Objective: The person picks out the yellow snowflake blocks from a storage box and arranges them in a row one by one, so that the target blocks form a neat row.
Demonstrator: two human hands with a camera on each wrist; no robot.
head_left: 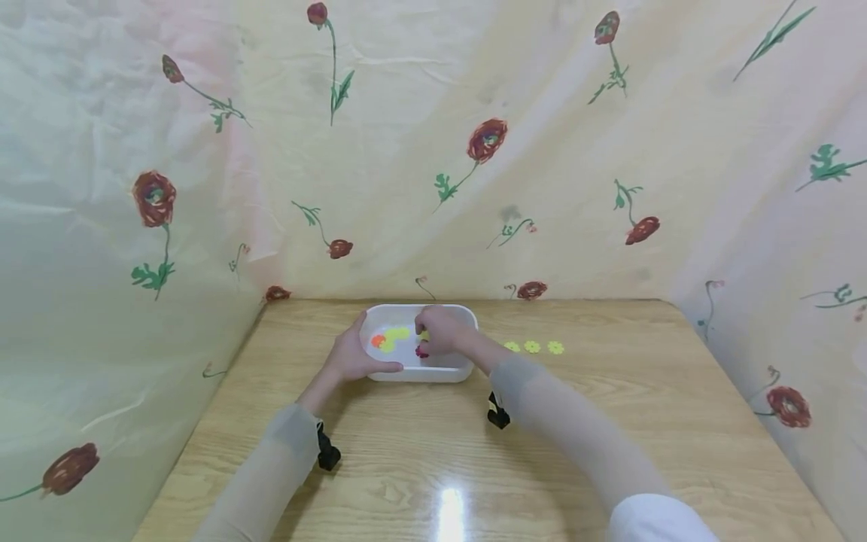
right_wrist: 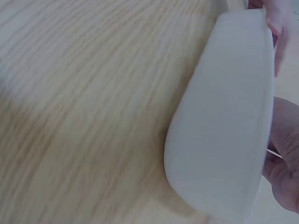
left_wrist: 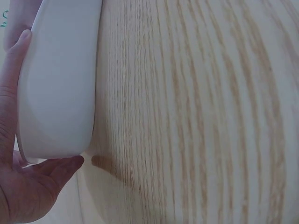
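A white plastic tub (head_left: 433, 374) stands on the wooden table near its back edge. My left hand (head_left: 352, 354) grips the tub's left end, with the thumb along the front rim and the fingers round the end wall. My right hand (head_left: 443, 331) reaches down inside, its fingers bent over the tub floor. Right by its fingertips are a magenta piece (head_left: 422, 351) and a bit of yellow; whether it pinches one I cannot tell. Left of these in the tub lie several yellow flower-shaped pieces (head_left: 400, 333) and an orange one (head_left: 378, 341). In the right wrist view the tub wall partly hides the fingers.
Three yellow flower pieces (head_left: 532, 347) lie in a row on the table (head_left: 406, 444), right of the tub, the leftmost close to the right forearm. A flower-printed cloth (head_left: 406, 188) hangs behind and at both sides.
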